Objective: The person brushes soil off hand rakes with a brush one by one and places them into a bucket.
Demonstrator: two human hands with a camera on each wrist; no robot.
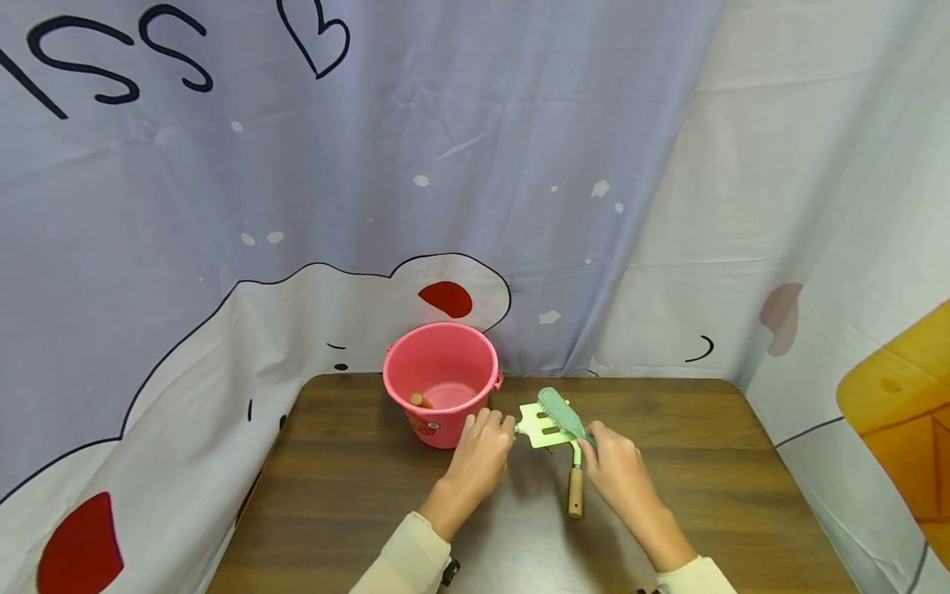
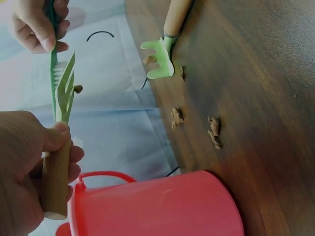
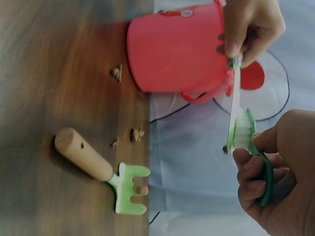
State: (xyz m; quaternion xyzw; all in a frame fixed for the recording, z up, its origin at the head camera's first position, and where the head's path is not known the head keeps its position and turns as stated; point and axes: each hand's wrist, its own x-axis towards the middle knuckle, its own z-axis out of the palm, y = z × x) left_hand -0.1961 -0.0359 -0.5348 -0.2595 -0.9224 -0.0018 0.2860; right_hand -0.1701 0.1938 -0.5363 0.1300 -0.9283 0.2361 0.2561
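My left hand (image 1: 481, 450) grips the wooden handle of a small light-green garden fork (image 1: 536, 424), held above the table. A green brush (image 1: 562, 414) with white bristles is in my right hand (image 1: 618, 462), fingers curled round its handle. In the right wrist view its bristles touch the flat of the fork. A small brown clod (image 2: 78, 89) clings to the fork's far side. Below, a light-green hand rake (image 3: 130, 189) with a wooden handle lies on the table. Several brown clods (image 2: 214, 132) lie near it, and one sits between its tines.
A pink bucket (image 1: 441, 427) stands at the table's back, left of the tools. A wooden handle end (image 1: 420, 401) shows inside it. The brown wooden table (image 1: 712, 462) meets a printed curtain (image 1: 549, 148) behind.
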